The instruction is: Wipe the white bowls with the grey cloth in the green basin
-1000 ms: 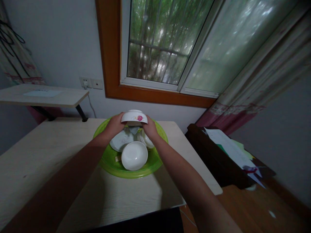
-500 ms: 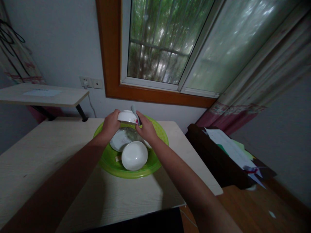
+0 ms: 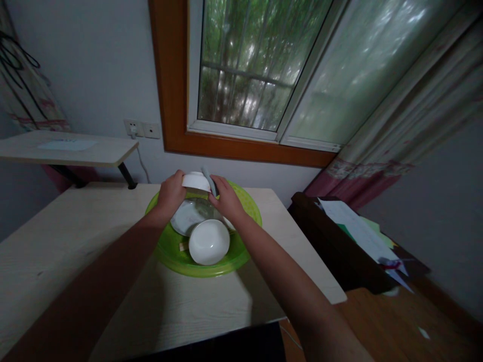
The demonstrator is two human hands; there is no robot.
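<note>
Over the far side of a green basin [image 3: 204,271], my left hand [image 3: 171,192] is closed on the left edge of a small white bowl [image 3: 196,181], which is tilted with its outer side up. My right hand [image 3: 227,199] is closed on a grey cloth [image 3: 209,181] and presses it against the bowl's right side. Below them in the basin lie a larger white bowl [image 3: 209,242], a plate that looks white or clear [image 3: 186,217] and a small pale wooden piece [image 3: 183,246]. Another white dish is partly hidden behind my right hand.
The basin stands on a pale wooden table [image 3: 113,221] below a window [image 3: 249,65]. A raised shelf [image 3: 105,151] stands at the left. On the right, beyond the table edge, a dark brown piece of furniture [image 3: 320,241] carries papers [image 3: 350,221].
The small bowl and my right hand with the cloth have shifted slightly left, and the cloth sits a little lower. The dishes in the basin have stayed put.
</note>
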